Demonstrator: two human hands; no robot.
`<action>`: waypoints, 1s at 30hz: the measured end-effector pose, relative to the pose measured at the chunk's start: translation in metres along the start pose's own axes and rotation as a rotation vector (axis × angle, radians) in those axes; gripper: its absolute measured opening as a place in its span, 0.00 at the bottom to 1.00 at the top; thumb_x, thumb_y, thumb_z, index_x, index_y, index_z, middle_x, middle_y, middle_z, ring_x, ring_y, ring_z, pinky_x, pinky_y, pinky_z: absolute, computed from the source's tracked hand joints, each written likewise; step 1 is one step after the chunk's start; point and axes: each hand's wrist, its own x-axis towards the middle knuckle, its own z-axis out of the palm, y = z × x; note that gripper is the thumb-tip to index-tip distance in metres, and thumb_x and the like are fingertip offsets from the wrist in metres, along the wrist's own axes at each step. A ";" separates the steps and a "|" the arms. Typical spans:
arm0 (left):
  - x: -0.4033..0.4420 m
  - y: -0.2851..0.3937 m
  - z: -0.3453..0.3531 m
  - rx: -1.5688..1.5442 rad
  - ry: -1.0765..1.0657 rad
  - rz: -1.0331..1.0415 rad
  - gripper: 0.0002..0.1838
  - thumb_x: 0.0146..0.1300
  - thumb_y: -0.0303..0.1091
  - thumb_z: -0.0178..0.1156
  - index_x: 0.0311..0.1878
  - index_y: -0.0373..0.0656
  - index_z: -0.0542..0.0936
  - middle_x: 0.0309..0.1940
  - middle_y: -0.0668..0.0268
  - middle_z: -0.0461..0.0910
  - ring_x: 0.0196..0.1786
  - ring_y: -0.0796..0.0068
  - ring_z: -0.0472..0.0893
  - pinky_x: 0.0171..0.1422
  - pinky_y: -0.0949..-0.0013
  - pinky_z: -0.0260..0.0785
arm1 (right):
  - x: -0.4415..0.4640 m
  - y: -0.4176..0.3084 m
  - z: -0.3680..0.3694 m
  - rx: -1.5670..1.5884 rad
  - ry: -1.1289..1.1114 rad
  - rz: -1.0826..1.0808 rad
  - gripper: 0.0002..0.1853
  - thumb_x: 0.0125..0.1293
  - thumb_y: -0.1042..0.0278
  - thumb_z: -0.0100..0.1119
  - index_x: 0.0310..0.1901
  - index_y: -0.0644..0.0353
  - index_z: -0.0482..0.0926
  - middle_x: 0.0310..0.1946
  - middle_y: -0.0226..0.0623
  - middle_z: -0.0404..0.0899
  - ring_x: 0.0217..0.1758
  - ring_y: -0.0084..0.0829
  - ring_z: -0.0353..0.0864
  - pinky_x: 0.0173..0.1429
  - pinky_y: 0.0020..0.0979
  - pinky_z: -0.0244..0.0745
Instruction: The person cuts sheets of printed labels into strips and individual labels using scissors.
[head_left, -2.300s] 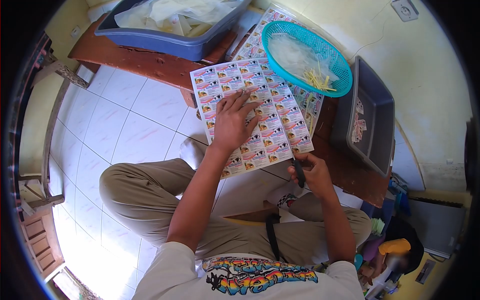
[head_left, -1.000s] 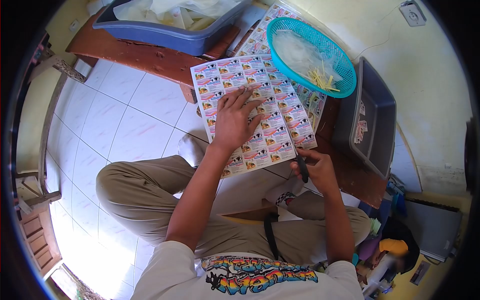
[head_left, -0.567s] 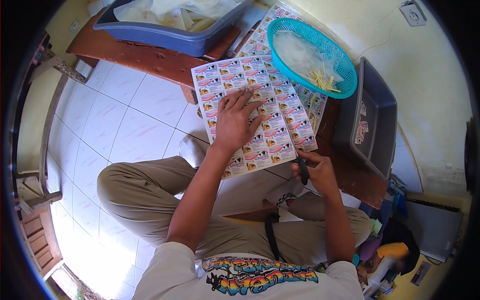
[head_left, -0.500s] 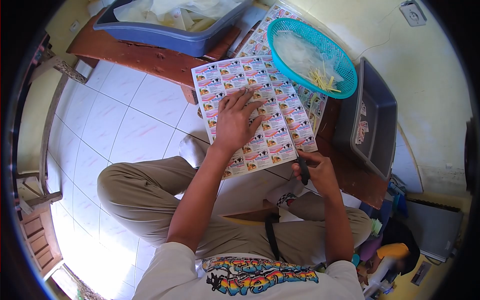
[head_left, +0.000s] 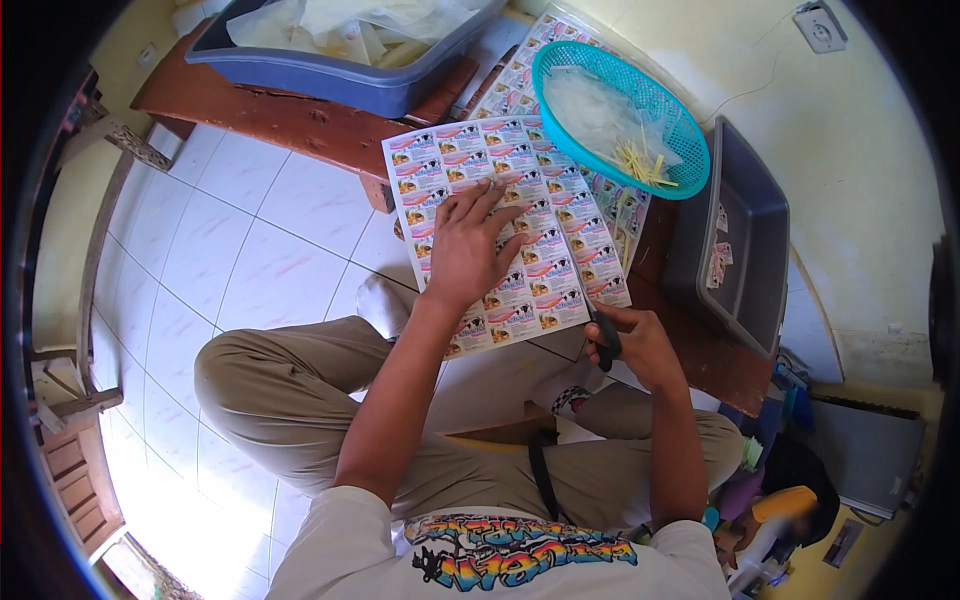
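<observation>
A large sheet of printed labels (head_left: 420, 190), with rows of small colourful pictures, lies over the edge of the bench. My left hand (head_left: 470, 245) rests flat on its middle with fingers spread. At the near right edge my right hand (head_left: 640, 345) grips black-handled scissors (head_left: 606, 342), their blades at the paper and mostly hidden. A cut line runs up from them, with a column strip (head_left: 600, 262) on its right side. More printed sheets (head_left: 515, 85) lie beneath and beyond, partly covered by the basket.
A turquoise basket (head_left: 545, 105) holds clear plastic and yellow strips. Right of it is a grey bin (head_left: 755, 240) with a few label pieces. A blue-grey tub (head_left: 300, 75) of translucent sheets stands on the wooden bench (head_left: 260, 115). Another person (head_left: 790, 500) is at lower right.
The view has shifted slightly. The scissors handle has turned a little in my right hand, while my left hand stays in place on the sheet.
</observation>
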 end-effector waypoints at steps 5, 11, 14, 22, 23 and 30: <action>0.000 -0.001 -0.001 -0.009 -0.008 0.023 0.22 0.66 0.42 0.76 0.63 0.55 0.89 0.73 0.58 0.82 0.78 0.54 0.76 0.80 0.49 0.61 | 0.000 -0.006 -0.002 -0.013 -0.113 0.042 0.39 0.68 0.62 0.81 0.75 0.74 0.75 0.34 0.32 0.87 0.34 0.20 0.85 0.40 0.26 0.80; 0.000 -0.001 0.000 0.008 0.003 0.038 0.22 0.66 0.45 0.75 0.62 0.53 0.90 0.71 0.57 0.83 0.78 0.55 0.76 0.79 0.49 0.61 | 0.004 -0.006 0.002 0.064 -0.104 0.026 0.39 0.70 0.61 0.80 0.75 0.73 0.75 0.36 0.29 0.85 0.36 0.19 0.83 0.40 0.26 0.79; -0.001 -0.001 0.000 0.018 -0.006 0.032 0.22 0.67 0.45 0.75 0.62 0.53 0.89 0.71 0.57 0.83 0.78 0.54 0.76 0.79 0.49 0.61 | 0.012 -0.003 0.006 0.031 -0.092 -0.001 0.37 0.70 0.60 0.80 0.74 0.71 0.78 0.35 0.27 0.85 0.36 0.19 0.83 0.40 0.26 0.79; -0.001 -0.002 -0.001 0.018 -0.001 0.041 0.22 0.67 0.45 0.74 0.63 0.53 0.89 0.71 0.57 0.82 0.78 0.54 0.76 0.79 0.50 0.61 | 0.015 0.003 0.010 0.036 -0.063 -0.019 0.32 0.72 0.62 0.78 0.71 0.70 0.81 0.34 0.28 0.84 0.34 0.19 0.83 0.39 0.27 0.80; 0.000 -0.001 -0.002 0.018 -0.002 0.038 0.22 0.67 0.45 0.74 0.63 0.53 0.89 0.71 0.57 0.82 0.78 0.54 0.76 0.79 0.50 0.61 | 0.014 0.002 0.011 0.024 -0.064 -0.028 0.30 0.73 0.65 0.76 0.71 0.72 0.81 0.34 0.30 0.85 0.35 0.21 0.84 0.39 0.28 0.82; 0.000 -0.001 -0.001 0.013 0.009 0.047 0.21 0.66 0.43 0.75 0.61 0.51 0.89 0.72 0.57 0.82 0.77 0.55 0.76 0.79 0.49 0.62 | 0.016 0.001 0.011 0.021 -0.040 -0.002 0.35 0.69 0.61 0.82 0.71 0.72 0.80 0.32 0.26 0.84 0.33 0.18 0.82 0.36 0.25 0.78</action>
